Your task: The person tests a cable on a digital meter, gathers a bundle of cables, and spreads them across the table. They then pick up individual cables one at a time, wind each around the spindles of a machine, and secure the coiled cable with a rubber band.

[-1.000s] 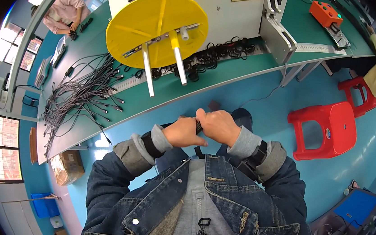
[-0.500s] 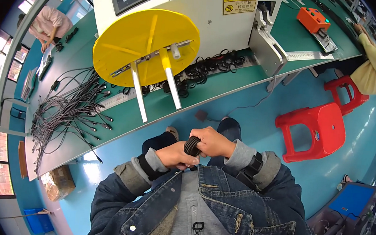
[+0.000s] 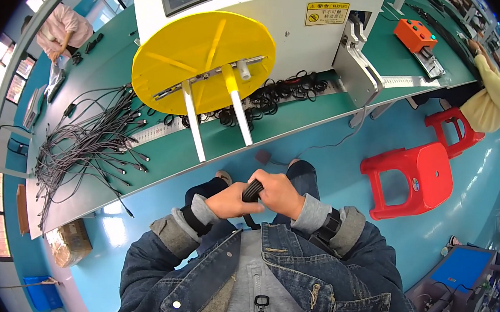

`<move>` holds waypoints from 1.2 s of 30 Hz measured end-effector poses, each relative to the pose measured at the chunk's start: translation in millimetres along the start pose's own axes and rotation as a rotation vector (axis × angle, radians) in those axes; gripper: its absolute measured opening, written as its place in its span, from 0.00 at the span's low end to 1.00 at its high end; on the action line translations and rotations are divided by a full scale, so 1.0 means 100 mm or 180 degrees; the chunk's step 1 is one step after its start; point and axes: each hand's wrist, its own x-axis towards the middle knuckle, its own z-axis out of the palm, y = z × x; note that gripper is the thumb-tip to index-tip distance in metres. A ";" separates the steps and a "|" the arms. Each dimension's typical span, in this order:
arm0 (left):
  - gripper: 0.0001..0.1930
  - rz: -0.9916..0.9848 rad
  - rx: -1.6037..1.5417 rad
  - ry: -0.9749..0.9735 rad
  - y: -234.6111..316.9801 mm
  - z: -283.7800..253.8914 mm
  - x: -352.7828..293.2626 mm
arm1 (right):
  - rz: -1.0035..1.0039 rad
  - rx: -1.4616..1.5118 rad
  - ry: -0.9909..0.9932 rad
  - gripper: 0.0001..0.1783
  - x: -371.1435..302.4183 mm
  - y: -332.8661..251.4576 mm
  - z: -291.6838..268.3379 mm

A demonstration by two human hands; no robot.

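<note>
while clenched together, left grip and right grip around a black cable coil between them

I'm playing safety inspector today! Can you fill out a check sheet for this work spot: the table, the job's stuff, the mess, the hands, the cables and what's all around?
Surface: long green workbench, ruler strip along its front edge.
Job's things: black coiled cable bundle, held over the lap.
Clutter: orange control box; cardboard box on the floor.
Grippers: left hand and right hand both closed on the bundle.
Cables: loose black cables spread on the bench; coiled ones beside the white machine with its yellow disc.
Surroundings: red stools, blue floor, other people at the benches.
</note>
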 end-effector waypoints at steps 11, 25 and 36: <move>0.09 0.0300 0.0095 0.0933 -0.06 0.14 0.02 | -0.0146 -0.1424 0.1328 0.07 0.51 0.22 -1.11; 0.04 0.1479 -0.1538 0.1947 0.40 0.19 0.22 | 0.1530 0.3365 0.0538 0.07 0.21 -0.20 -0.77; 0.04 0.1258 -0.1840 0.1653 0.17 -0.03 0.00 | 0.1308 0.3899 0.0050 0.06 -0.02 -0.40 -0.27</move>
